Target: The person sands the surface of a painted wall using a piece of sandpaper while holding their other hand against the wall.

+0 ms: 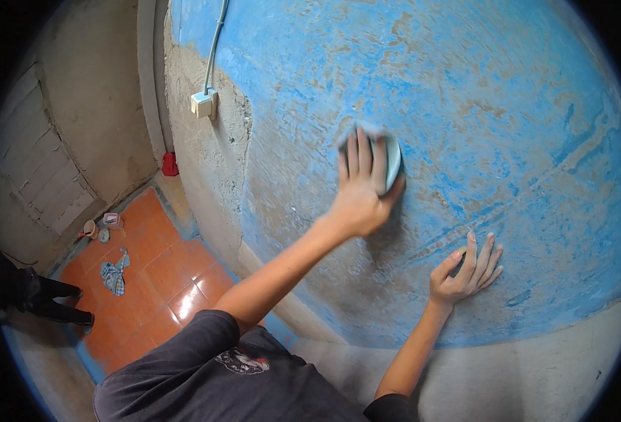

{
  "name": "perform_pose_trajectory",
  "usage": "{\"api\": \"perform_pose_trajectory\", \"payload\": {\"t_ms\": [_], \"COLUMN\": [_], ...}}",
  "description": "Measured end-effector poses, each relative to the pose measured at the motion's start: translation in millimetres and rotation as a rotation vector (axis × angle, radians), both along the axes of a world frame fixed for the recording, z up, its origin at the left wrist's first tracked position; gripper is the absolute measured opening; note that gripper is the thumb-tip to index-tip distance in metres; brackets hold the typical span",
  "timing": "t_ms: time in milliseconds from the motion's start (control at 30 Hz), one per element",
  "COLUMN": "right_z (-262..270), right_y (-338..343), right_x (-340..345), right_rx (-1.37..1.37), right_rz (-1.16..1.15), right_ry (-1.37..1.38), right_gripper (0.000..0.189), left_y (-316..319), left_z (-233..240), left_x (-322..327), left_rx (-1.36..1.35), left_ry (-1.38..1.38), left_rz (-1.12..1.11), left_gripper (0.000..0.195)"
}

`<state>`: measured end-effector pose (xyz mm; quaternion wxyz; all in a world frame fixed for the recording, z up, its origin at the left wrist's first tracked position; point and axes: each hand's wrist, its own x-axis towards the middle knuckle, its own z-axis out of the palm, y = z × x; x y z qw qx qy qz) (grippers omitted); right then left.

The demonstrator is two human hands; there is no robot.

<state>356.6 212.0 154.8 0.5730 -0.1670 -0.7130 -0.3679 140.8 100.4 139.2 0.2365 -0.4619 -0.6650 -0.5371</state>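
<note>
A blue-painted wall (479,100), worn through to grey-brown patches, stands before me. My left hand (365,195) is spread on it, slightly blurred. Under its fingers it presses a pale sheet (392,161), probably sandpaper, whose curved edge shows by the thumb. Lower and to the right, my right hand (463,271) rests with its fingers against the wall. Between its thumb and index finger is a small dark piece (458,264) with a yellowish edge, mostly hidden, so its kind is unclear.
A switch or socket box (203,104) with a cable (214,50) sits on bare plaster. On the orange tile floor (152,285) lie a checked cloth (113,274) and small containers (112,220). Another person's dark-clothed legs (52,300) stand at left. A red object (169,164) is in the corner.
</note>
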Motion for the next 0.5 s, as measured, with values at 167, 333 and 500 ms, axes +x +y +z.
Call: {"api": "perform_pose_trajectory", "payload": {"t_ms": [167,333,500], "right_z": [7,7,10], "right_y": [-13,-38,-49], "right_x": [-9,-43,-93], "right_rx": [-0.073,-0.272,-0.251], "right_rz": [-0.037,-0.011,0.029], "right_ry": [0.001,-0.145,-0.16], "right_gripper": [0.042,0.045,0.044], "left_y": [5,-16,-1], "left_z": [-128,-2,-56], "left_x": [62,-49,-29], "left_rx": [-0.33,0.041,-0.004], "left_ry": [0.05,-0.089,-0.061], "left_rz": [-0.25,0.017,0.059], "left_gripper": [0.079,0.087,0.081]}}
